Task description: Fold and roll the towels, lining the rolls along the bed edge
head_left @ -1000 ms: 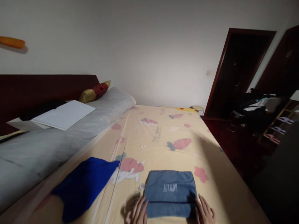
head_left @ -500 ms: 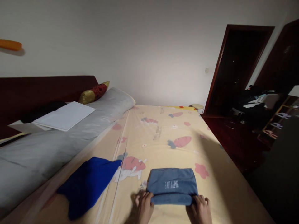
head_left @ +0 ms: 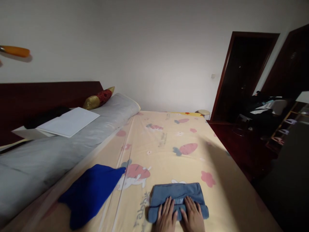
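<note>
Towel (head_left: 178, 191) lies on the bed (head_left: 166, 167) near us, its near edge rolled over and its far part flat, unrolled, while our left hand (head_left: 166, 217) and right hand (head_left: 193, 216) press it side by side, fingers outstretched.

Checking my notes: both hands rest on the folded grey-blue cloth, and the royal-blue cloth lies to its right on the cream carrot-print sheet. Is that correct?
No: in the head view, the royal-blue cloth lies left of the folded grey-blue cloth, on the cream carrot-print sheet. The left hand and right hand do rest on the latter cloth.
</note>
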A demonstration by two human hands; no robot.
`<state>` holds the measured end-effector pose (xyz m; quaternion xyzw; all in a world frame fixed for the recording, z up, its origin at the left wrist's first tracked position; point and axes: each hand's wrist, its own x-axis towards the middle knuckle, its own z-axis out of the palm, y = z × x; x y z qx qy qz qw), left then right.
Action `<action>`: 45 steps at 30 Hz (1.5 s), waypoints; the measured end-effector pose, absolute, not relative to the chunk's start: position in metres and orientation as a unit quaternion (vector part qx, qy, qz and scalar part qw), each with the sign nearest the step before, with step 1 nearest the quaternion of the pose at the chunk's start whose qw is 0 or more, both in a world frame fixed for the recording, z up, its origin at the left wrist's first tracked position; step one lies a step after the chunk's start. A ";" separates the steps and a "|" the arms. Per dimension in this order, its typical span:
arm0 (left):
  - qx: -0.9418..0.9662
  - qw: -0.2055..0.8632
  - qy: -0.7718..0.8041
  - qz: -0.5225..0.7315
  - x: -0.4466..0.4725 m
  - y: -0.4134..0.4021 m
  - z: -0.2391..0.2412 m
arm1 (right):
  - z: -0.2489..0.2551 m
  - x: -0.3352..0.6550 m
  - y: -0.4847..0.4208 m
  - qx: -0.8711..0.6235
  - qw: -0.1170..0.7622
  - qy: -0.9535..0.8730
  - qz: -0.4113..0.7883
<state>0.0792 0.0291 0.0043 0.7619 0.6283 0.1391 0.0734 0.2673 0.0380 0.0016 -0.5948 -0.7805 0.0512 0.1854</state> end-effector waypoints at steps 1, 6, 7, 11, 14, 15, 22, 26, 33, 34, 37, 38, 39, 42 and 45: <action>0.752 0.056 0.641 0.144 0.066 0.027 0.001 | -0.003 0.276 0.039 -0.606 0.184 -0.773 0.041; 0.686 -0.012 0.712 0.153 0.026 0.025 -0.002 | -0.004 0.296 0.045 -0.707 0.158 -0.689 0.023; 0.688 -0.018 0.709 0.155 0.032 0.028 -0.001 | -0.001 0.288 0.046 -0.703 0.163 -0.692 0.022; 0.785 0.022 0.600 0.153 0.074 0.044 0.005 | 0.010 0.245 0.054 -0.582 0.174 -0.789 0.094; 0.792 0.068 0.590 0.139 0.082 0.053 0.012 | 0.010 0.244 0.061 -0.591 0.165 -0.781 0.112; 0.774 0.077 0.615 0.132 0.078 0.054 0.014 | 0.007 0.253 0.063 -0.616 0.168 -0.763 0.097; 0.682 0.040 0.724 0.098 0.055 0.059 0.018 | -0.011 0.303 0.074 -0.706 0.170 -0.688 -0.003; 0.800 0.003 0.579 0.155 0.076 0.070 0.005 | -0.007 0.264 0.076 -0.616 0.141 -0.771 0.081; 0.747 0.064 0.650 0.122 0.059 0.065 0.002 | -0.025 0.284 0.078 -0.687 0.152 -0.707 0.065; 0.727 0.078 0.674 0.108 0.057 0.065 0.007 | -0.028 0.291 0.078 -0.701 0.149 -0.696 0.051; 0.700 0.103 0.703 0.074 0.062 0.067 0.022 | -0.028 0.295 0.080 -0.717 0.142 -0.683 0.020; 0.698 0.103 0.705 0.068 0.066 0.068 0.025 | -0.024 0.290 0.080 -0.713 0.142 -0.687 0.019; 0.703 0.104 0.700 0.067 0.070 0.071 0.029 | -0.019 0.283 0.081 -0.697 0.144 -0.701 0.028; 0.742 0.112 0.657 0.076 0.075 0.077 0.033 | -0.001 0.268 0.083 -0.603 0.135 -0.780 0.104; 0.735 0.103 0.667 0.073 0.059 0.080 0.034 | 0.012 0.277 0.089 -0.602 0.104 -0.778 0.147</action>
